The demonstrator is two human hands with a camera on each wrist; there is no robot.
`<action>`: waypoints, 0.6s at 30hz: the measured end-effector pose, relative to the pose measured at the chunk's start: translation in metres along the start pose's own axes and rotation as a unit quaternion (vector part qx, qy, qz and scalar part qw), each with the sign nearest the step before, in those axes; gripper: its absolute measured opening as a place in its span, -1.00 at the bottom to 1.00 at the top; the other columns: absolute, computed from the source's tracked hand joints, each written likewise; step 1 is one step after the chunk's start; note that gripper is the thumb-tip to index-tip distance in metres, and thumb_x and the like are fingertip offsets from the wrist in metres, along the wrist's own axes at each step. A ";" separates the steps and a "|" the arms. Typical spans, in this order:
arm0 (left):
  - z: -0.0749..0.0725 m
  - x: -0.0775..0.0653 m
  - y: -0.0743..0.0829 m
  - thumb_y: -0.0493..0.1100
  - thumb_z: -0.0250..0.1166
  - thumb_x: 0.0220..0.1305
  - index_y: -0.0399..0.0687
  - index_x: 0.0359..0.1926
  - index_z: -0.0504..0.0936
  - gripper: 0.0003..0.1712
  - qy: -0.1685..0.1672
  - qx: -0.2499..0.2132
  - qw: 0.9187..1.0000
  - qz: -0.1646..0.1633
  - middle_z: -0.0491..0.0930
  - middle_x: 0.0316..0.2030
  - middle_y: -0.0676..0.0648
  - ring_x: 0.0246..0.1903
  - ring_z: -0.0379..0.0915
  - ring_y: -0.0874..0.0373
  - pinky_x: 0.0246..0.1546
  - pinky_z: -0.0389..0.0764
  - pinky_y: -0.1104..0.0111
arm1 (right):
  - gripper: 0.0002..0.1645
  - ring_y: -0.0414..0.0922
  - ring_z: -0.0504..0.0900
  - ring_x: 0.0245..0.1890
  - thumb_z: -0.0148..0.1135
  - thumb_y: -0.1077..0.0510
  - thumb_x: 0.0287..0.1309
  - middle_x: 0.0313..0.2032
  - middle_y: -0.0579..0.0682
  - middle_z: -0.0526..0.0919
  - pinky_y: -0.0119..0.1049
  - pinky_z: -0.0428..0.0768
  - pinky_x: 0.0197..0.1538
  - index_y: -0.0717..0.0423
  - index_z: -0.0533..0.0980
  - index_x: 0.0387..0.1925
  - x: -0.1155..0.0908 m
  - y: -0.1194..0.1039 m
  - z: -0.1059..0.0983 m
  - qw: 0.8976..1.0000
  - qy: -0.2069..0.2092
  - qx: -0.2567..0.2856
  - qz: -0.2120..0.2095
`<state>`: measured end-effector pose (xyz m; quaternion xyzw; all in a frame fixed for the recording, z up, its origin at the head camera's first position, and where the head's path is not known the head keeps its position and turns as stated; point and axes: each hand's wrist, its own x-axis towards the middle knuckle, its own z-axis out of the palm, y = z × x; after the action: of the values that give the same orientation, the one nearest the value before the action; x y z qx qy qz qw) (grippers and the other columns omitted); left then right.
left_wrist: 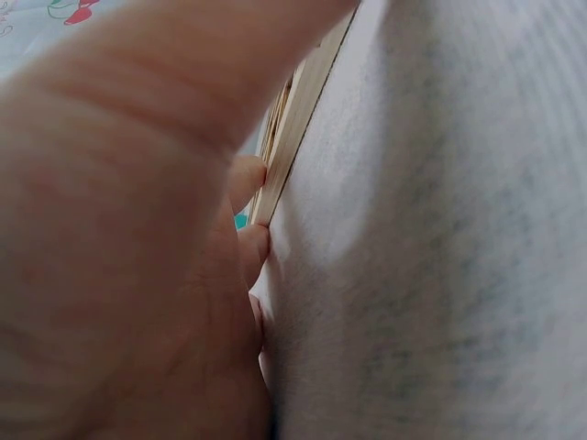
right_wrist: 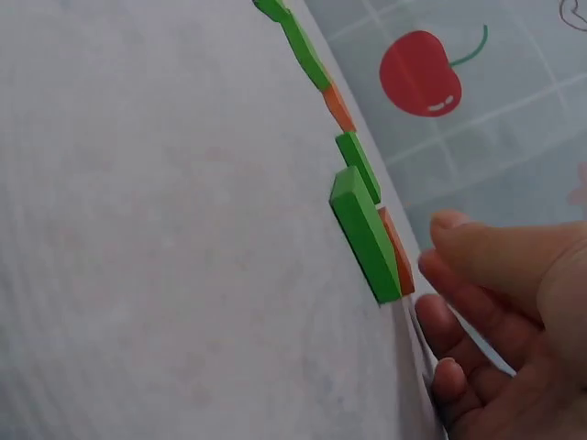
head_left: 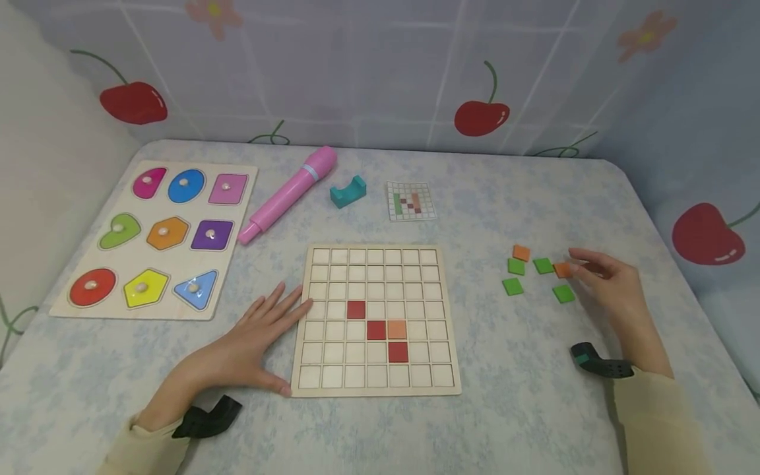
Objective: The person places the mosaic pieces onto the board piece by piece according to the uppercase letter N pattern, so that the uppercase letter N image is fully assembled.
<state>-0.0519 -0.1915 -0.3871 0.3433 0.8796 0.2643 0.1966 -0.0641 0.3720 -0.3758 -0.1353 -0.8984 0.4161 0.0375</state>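
Note:
A wooden grid board [head_left: 363, 386] lies in front of me, with three red tiles [head_left: 356, 309] and one light orange tile [head_left: 396, 329] in its squares. Fingers spread, my left hand [head_left: 249, 346] rests at the board's left edge; the left wrist view shows fingertips touching the wooden side [left_wrist: 298, 119]. On the right, my right hand [head_left: 611, 287] is at an orange tile [head_left: 562, 270], its thumb and fingers loosely bent. In the right wrist view, the fingers appear just beside that tile [right_wrist: 396, 252], partly hidden behind a green tile [right_wrist: 365, 236], without a visible pinch.
Several green tiles [head_left: 512, 286] and another orange tile [head_left: 521, 253] lie around the right hand. Behind the board are a small printed grid card [head_left: 411, 201], a teal curved block [head_left: 348, 192] and a pink toy microphone [head_left: 291, 194]. A knobbed shape puzzle [head_left: 154, 264] lies at left.

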 end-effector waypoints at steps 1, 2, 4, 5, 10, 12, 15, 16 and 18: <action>0.000 0.000 0.000 0.46 0.39 -0.31 0.03 0.48 -0.13 0.42 0.000 0.000 1.000 0.000 -0.33 0.45 -0.04 0.37 -0.63 -0.03 0.27 -0.43 0.03 | -0.43 -0.33 0.39 -0.20 0.17 -0.05 0.23 -0.11 -0.22 0.47 -0.62 0.37 -0.29 0.13 0.44 0.20 0.000 0.002 -0.001 1.000 -0.011 -0.016 -0.007; 0.000 0.000 0.000 0.46 0.39 -0.31 0.03 0.48 -0.13 0.42 0.001 0.001 1.000 0.000 -0.33 0.45 -0.04 0.37 -0.62 -0.03 0.28 -0.43 0.04 | -0.44 -0.33 0.40 -0.22 0.18 -0.04 0.22 -0.12 -0.23 0.47 -0.60 0.37 -0.30 0.14 0.45 0.19 0.001 0.004 -0.001 0.999 -0.019 -0.027 -0.018; 0.000 0.000 0.000 0.46 0.39 -0.31 0.03 0.48 -0.12 0.42 0.001 0.001 1.000 0.002 -0.33 0.45 -0.04 0.37 -0.62 -0.04 0.28 -0.43 0.05 | -0.46 -0.33 0.42 -0.26 0.21 0.00 0.21 -0.13 -0.26 0.48 -0.59 0.38 -0.32 0.17 0.47 0.15 0.001 0.008 -0.001 0.998 -0.030 -0.042 -0.042; 0.000 0.000 0.000 0.46 0.39 -0.30 0.03 0.48 -0.12 0.42 0.001 0.000 1.000 0.002 -0.33 0.45 -0.05 0.37 -0.62 -0.04 0.28 -0.43 0.06 | -0.48 -0.34 0.43 -0.27 0.23 0.02 0.20 -0.14 -0.28 0.49 -0.58 0.39 -0.32 0.18 0.49 0.13 0.001 0.009 -0.001 0.997 -0.032 -0.045 -0.053; 0.000 0.001 0.000 0.47 0.38 -0.31 0.02 0.48 -0.11 0.42 0.001 0.003 1.000 0.003 -0.32 0.45 -0.05 0.38 -0.61 -0.05 0.28 -0.43 0.07 | -0.57 -0.36 0.42 -0.33 0.27 0.16 0.16 -0.16 -0.15 0.49 -0.59 0.38 -0.36 0.28 0.52 0.05 0.003 0.013 0.000 0.993 -0.019 -0.065 -0.102; 0.000 0.001 0.000 0.48 0.38 -0.31 0.02 0.48 -0.11 0.42 0.002 0.004 1.000 0.002 -0.31 0.45 -0.06 0.38 -0.61 -0.05 0.28 -0.43 0.07 | -0.57 -0.37 0.40 -0.32 0.28 0.17 0.16 -0.14 -0.04 0.47 -0.58 0.37 -0.36 0.30 0.52 0.04 0.003 0.013 0.000 0.991 -0.013 -0.080 -0.108; 0.000 0.001 0.000 0.48 0.38 -0.32 0.03 0.48 -0.11 0.42 0.002 0.003 1.000 0.001 -0.32 0.45 -0.05 0.37 -0.61 -0.04 0.28 -0.44 0.08 | -0.55 -0.36 0.37 -0.31 0.28 0.14 0.16 -0.12 0.03 0.45 -0.52 0.36 -0.33 0.32 0.52 0.04 0.004 0.014 0.001 0.990 -0.008 -0.094 -0.105; 0.000 0.001 -0.001 0.48 0.38 -0.32 0.03 0.48 -0.11 0.42 0.002 0.002 1.000 0.001 -0.32 0.45 -0.05 0.37 -0.61 -0.04 0.28 -0.44 0.08 | -0.54 -0.36 0.37 -0.31 0.28 0.13 0.17 -0.12 0.03 0.45 -0.49 0.35 -0.32 0.32 0.52 0.04 0.004 0.014 0.002 0.990 -0.006 -0.098 -0.103; 0.000 0.001 -0.001 0.47 0.39 -0.32 0.03 0.48 -0.12 0.42 0.002 -0.001 1.000 0.002 -0.32 0.45 -0.05 0.37 -0.61 -0.04 0.28 -0.45 0.08 | -0.54 -0.34 0.37 -0.31 0.27 0.11 0.18 -0.13 0.04 0.46 -0.44 0.35 -0.31 0.33 0.52 0.03 0.004 0.015 0.003 0.989 -0.002 -0.102 -0.102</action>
<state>-0.0528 -0.1913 -0.3881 0.3441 0.8792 0.2658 0.1946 -0.0655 0.3802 -0.3893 -0.0449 -0.9455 0.3162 0.0639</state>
